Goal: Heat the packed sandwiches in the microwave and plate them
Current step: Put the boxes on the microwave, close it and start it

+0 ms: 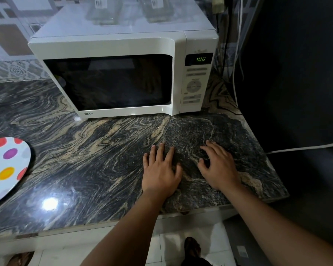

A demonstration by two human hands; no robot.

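A white microwave (121, 47) stands at the back of the dark marbled counter (96, 150) with its door closed. Its green display (201, 59) reads 100, and the window is too dark to show what is inside. My left hand (161, 172) lies flat on the counter in front of it, fingers straight. Beside it to the right, my right hand (218, 166) rests on the stone with fingers slightly bent, holding nothing. A white plate with coloured dots (5, 169) sits at the left edge, with no food on the part I see. No sandwiches are visible.
Two clear glass containers (104, 10) stand on top of the microwave. White cables (236, 54) hang down the dark wall at right, one running off past the counter's right edge. The counter's front edge is just below my wrists, with tiled floor beneath.
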